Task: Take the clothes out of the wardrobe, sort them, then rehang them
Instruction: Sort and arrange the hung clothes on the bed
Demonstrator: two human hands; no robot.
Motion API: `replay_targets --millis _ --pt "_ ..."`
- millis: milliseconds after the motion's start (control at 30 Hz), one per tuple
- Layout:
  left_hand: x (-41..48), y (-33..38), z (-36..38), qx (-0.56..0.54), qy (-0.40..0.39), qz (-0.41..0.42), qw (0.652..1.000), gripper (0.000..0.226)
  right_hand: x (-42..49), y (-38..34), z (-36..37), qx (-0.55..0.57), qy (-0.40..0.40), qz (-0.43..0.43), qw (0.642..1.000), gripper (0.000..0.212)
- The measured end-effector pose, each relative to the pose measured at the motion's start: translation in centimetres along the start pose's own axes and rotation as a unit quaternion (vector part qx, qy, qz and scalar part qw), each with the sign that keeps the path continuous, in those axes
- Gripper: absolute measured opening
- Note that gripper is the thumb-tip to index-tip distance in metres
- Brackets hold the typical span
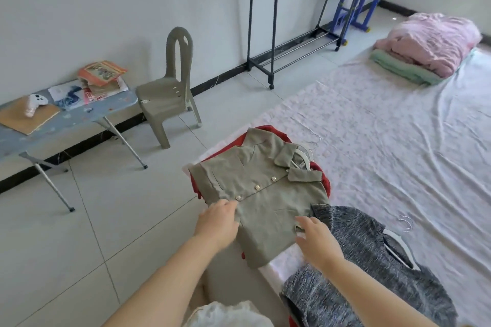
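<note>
An olive-green buttoned shirt (pixel 263 188) lies flat on a white hanger, on top of a red garment (pixel 322 178), at the near corner of the bed. My left hand (pixel 216 223) rests on the shirt's lower front by the bottom button, fingers curled on the cloth. My right hand (pixel 316 239) lies spread on the shirt's right hem, not gripping it. A grey knit top (pixel 366 260) on a white hanger lies just to the right, partly under my right forearm. The bare black clothes rack (pixel 273 21) stands by the wall.
A pale sheet covers the bed (pixel 385 146), with folded pink and green bedding (pixel 430 45) at its far end. A grey plastic chair (pixel 170 90) and an ironing board (pixel 66 114) with books stand on the tiled floor at the left. A blue shelf (pixel 353 2) is in the far corner.
</note>
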State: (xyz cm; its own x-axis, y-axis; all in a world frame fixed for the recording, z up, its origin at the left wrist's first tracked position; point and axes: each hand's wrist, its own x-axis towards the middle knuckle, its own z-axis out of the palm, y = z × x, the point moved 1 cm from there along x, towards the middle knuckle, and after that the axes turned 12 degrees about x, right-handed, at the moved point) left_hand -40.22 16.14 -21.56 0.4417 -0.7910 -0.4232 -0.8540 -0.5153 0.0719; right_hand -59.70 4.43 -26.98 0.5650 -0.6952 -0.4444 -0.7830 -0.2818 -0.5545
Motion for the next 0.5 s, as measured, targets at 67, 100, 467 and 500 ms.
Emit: replay_targets --millis 67,100,467,500 --pt "3.0 -1.7 -1.3 0.014 -0.004 0.039 0.999 0.045 2.2 -1.3 0.2 0.019 0.027 0.029 0.999 0.045" --pt "4.6 -2.7 -2.2 0.024 -0.003 0.057 0.998 0.044 3.3 -2.0 0.4 0.030 0.037 0.046 0.998 0.046" --pt "18.7 -6.2 -7.4 0.081 -0.045 0.188 0.978 0.050 11.1 -6.8 2.4 0.072 0.060 0.172 0.981 0.051" --pt "19.8 -5.7 -7.5 0.083 -0.049 0.199 0.975 0.050 12.1 -6.6 2.1 0.073 0.061 0.179 0.979 0.050"
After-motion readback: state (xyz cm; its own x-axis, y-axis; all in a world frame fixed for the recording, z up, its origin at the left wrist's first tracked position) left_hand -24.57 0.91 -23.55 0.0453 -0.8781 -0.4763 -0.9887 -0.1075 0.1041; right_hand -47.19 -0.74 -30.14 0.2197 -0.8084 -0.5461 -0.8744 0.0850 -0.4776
